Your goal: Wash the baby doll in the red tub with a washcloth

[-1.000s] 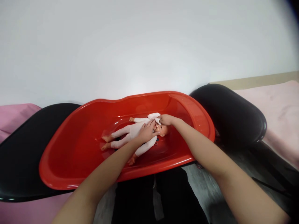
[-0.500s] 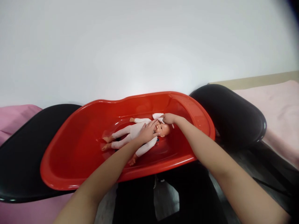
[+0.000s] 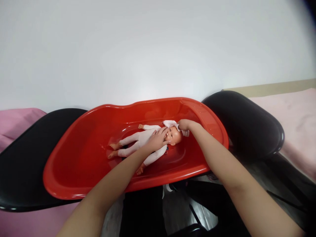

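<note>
— Now, why hold like that?
— Apparently to steady the baby doll (image 3: 144,139) at chest and chin under the left hand (image 3: 156,140), with fingers loosely spread, while pinching a white cloth (image 3: 169,123) beside the head in the fingers of the right hand (image 3: 185,125).
— And contained in what?
— Laid face up in a red baby bathtub (image 3: 74,154), seemingly in shallow water (image 3: 181,154), between black seats (image 3: 244,125).

We hold both bare arms out from the lower corners, our left forearm (image 3: 120,176) slanting up to the right and our right forearm (image 3: 217,159) up to the left. Our left hand (image 3: 156,140) lies back upward, fingers extended and slightly parted, while our right hand (image 3: 185,125), near it and apart, bends inward at the wrist with fingers curled in
</note>
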`<state>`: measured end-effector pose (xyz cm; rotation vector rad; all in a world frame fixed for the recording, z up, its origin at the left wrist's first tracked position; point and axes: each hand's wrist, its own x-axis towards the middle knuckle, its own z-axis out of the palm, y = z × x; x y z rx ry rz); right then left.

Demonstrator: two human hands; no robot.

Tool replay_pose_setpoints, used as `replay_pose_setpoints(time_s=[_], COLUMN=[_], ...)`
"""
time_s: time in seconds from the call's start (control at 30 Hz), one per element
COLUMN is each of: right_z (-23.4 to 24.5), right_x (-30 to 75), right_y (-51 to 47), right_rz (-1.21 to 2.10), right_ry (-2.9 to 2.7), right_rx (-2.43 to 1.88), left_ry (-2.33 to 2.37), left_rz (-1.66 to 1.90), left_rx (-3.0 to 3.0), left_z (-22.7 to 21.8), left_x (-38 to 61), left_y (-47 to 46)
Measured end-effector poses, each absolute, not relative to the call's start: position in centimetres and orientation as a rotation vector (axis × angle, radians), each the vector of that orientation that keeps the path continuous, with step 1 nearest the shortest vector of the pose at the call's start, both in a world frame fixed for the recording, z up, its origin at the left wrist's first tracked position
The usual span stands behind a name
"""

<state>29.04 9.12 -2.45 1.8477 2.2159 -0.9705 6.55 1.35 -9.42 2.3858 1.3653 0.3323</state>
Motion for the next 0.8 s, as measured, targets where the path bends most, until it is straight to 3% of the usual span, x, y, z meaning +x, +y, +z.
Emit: replay_pose_setpoints(time_s=[0.1, 0.3, 0.57, 0.8], right_z=[-0.8, 1.3, -2.7, -3.4], right_x=[30.0, 31.7, 29.5, 29.1], right_y=[8.9, 8.9, 9.1, 9.6], right_rz=[-1.024, -1.256, -1.165, -1.043], right_ry=[2.135, 2.491, 2.178, 2.328], right_rx=[1.714, 1.323, 1.544, 1.559], left_ry=[1.399, 1.360, 1.402, 1.380], left_rz=[0.375, 0.405, 0.381, 0.383], left_rx=[2.347, 2.355, 2.334, 2.275], left_z=[-9.8, -10.3, -9.9, -8.2], left_x=[6.4, 5.9, 6.2, 6.1], left_y=[1.6, 2.1, 2.4, 1.8])
